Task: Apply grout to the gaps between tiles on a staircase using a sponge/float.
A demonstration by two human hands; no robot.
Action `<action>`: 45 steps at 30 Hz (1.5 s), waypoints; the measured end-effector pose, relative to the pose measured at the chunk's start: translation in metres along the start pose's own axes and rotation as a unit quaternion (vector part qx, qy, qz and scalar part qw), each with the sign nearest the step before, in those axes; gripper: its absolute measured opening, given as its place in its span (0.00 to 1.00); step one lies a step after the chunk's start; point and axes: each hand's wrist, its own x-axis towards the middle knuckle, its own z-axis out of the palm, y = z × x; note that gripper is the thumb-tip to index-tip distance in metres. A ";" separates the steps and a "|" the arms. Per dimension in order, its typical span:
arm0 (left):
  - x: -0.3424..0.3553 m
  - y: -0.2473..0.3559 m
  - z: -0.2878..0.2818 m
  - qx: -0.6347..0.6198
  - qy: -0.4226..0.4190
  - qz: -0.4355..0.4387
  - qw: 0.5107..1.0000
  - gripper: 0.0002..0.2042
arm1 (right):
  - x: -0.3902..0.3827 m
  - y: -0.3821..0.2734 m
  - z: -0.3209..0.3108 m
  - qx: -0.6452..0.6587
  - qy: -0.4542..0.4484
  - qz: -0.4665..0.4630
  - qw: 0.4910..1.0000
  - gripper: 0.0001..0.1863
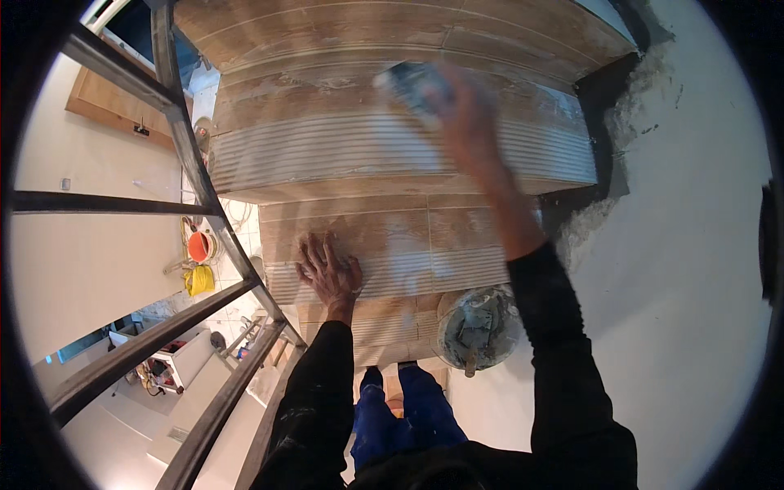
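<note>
Wood-look tiled stairs (351, 180) with ribbed front strips rise ahead of me, smeared with pale residue. My right hand (467, 110) reaches up to a higher tread, closed around a dark grey-green pad (415, 86). Motion blurs both, so I cannot tell whether the pad is a sponge or a cloth. Lower down, my left hand (329, 271) rests on a step with its fingers spread, holding nothing. Below my right forearm stands a bucket (445, 347) of grey, wet-looking stuff. A trowel (471, 359) with a wooden-looking handle lies in it.
Along the left runs a metal railing (192, 151). Beyond it, on a lower floor, are an orange-red bucket (198, 247), a yellow bag (198, 280) and scattered tools. A white wall (678, 269) borders the stairs on the right, with a rough grey cement strip (600, 155) between.
</note>
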 end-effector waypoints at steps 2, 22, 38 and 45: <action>0.001 0.017 -0.005 -0.022 -0.009 0.010 1.000 0.40 | 0.029 0.053 -0.059 -0.038 -0.013 0.016 0.999 0.25; -0.001 0.019 0.006 -0.009 0.015 0.033 0.999 0.37 | -0.156 -0.015 -0.136 0.148 -0.100 0.126 0.976 0.25; -0.004 0.013 0.029 0.023 0.074 0.082 0.994 0.36 | -0.593 0.183 -0.063 -0.040 -0.198 0.537 0.819 0.23; -0.009 0.020 0.027 0.004 0.075 0.086 0.993 0.35 | -0.595 0.239 -0.019 -0.055 -0.297 0.491 0.817 0.20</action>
